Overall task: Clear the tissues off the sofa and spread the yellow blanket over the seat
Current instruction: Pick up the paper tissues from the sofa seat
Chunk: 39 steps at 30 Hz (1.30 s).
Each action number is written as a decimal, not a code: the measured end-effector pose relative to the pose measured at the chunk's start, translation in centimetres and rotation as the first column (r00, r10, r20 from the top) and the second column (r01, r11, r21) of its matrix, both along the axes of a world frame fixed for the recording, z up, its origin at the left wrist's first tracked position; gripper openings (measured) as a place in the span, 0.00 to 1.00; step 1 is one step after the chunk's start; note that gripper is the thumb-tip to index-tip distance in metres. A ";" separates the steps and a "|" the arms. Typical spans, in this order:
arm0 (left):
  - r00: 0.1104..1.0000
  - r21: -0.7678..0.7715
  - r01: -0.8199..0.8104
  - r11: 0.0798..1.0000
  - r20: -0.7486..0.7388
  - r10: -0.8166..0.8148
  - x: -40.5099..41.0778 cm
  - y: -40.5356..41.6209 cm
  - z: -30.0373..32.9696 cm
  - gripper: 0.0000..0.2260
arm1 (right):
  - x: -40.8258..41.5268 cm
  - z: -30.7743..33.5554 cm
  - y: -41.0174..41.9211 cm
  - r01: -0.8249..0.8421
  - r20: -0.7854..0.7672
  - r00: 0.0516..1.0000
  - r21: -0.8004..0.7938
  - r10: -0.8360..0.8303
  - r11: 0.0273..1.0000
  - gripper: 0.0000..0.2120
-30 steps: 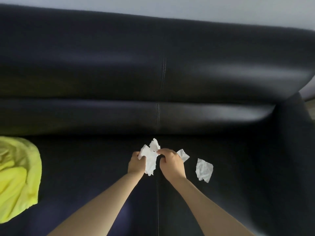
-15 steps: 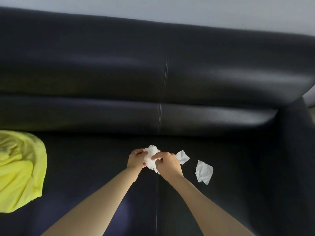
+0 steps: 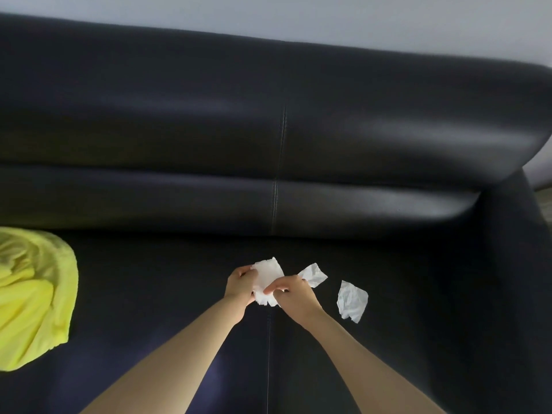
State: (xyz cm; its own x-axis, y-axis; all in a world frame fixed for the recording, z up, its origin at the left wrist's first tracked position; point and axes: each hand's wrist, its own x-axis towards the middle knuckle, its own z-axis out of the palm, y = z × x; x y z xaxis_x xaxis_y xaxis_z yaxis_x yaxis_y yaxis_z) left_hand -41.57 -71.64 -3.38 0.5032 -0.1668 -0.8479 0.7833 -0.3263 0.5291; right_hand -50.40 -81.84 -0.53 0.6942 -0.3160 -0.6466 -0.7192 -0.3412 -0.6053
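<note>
Over the middle seam of the black sofa seat [image 3: 155, 294], my left hand [image 3: 240, 286] and my right hand [image 3: 294, 295] both grip one crumpled white tissue [image 3: 267, 274] between them. A second white tissue [image 3: 313, 274] lies on the seat just beyond my right hand, partly hidden by it. Further right a third tissue [image 3: 352, 300] lies apart on the seat. The yellow blanket [image 3: 33, 297] sits bunched at the left edge of the view, cut off by the frame.
The sofa's black backrest [image 3: 268, 138] runs across the whole view behind the seat. Its right armrest [image 3: 507, 279] rises at the right. A pale wall [image 3: 328, 16] stands behind the sofa.
Both hands have pressed the held tissue into a tighter bundle, and my right fingers have shifted across its front. The loose tissues and the blanket lie as before.
</note>
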 end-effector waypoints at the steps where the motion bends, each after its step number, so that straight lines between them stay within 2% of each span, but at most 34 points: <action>1: 1.000 -0.020 -0.005 1.000 -0.001 0.005 -0.1 -0.2 0.0 0.02 | 0.0 -0.1 0.0 -0.023 -0.010 1.000 0.010 0.023 1.000 0.19; 4: 0.998 -0.065 -0.051 0.997 -0.040 0.049 -0.4 -0.5 0.0 0.13 | -0.4 -0.2 -0.2 -0.024 -0.026 0.999 0.025 0.025 0.999 0.19; 6: 1.000 -0.038 -0.002 0.999 -0.005 0.002 -0.4 -0.3 -0.6 0.21 | -0.6 -0.5 -0.5 -0.006 -0.016 1.000 0.055 0.007 0.998 0.20; 8: 0.997 0.032 0.074 0.997 0.031 -0.075 -0.5 -0.2 -1.0 0.24 | -0.8 -0.8 -0.9 0.004 -0.006 1.000 0.088 -0.004 0.996 0.20; 11: 0.980 0.190 0.142 0.972 0.109 -0.164 -0.6 -0.1 -1.3 0.21 | -1.6 -1.4 -1.5 0.017 0.004 1.000 0.081 -0.018 0.997 0.21; 14: 0.973 0.240 0.109 0.965 0.174 -0.153 -0.8 0.0 -1.8 0.20 | -2.7 -2.3 -2.3 0.033 -0.043 0.998 -0.048 -0.035 0.998 0.20; 17: 0.962 0.278 0.103 0.955 0.214 -0.167 -1.0 0.0 -2.1 0.19 | -3.9 -3.0 -3.4 -0.147 -0.164 0.981 -0.255 0.107 0.956 0.19; 19: 0.957 0.291 0.103 0.951 0.230 -0.174 -1.4 -0.2 -2.3 0.20 | -4.6 -3.3 -4.0 -0.288 -0.237 0.946 -0.307 0.220 0.907 0.21; 24: 0.926 0.278 0.105 0.955 0.323 -0.196 -2.3 -0.2 -2.4 0.27 | -4.9 -3.6 -4.6 -0.400 -0.288 0.903 -0.293 0.319 0.869 0.25; 27: 0.865 0.323 0.179 0.929 0.399 -0.305 -2.4 -0.1 -2.1 0.20 | -4.4 -3.6 -4.6 -0.464 -0.323 0.870 -0.280 0.373 0.840 0.26; 30: 0.821 0.362 0.270 0.892 0.398 -0.410 -2.0 0.0 -2.1 0.15 | -3.9 -3.5 -4.5 -0.497 -0.342 0.852 -0.290 0.397 0.818 0.26; 34: 0.806 0.348 0.318 0.882 0.391 -0.445 -1.7 0.0 -1.8 0.17 | -3.5 -2.8 -4.3 -0.391 -0.324 0.899 -0.288 0.295 0.874 0.24; 37: 0.832 0.345 0.295 0.891 0.367 -0.417 -1.8 -0.4 -1.4 0.17 | -3.2 -2.2 -4.2 -0.203 -0.178 0.971 -0.280 0.157 0.938 0.23; 39: 0.852 0.349 0.277 0.895 0.342 -0.396 -1.9 -1.0 -1.0 0.16 | -3.0 -1.7 -4.2 -0.010 -0.062 0.998 -0.229 -0.004 0.973 0.25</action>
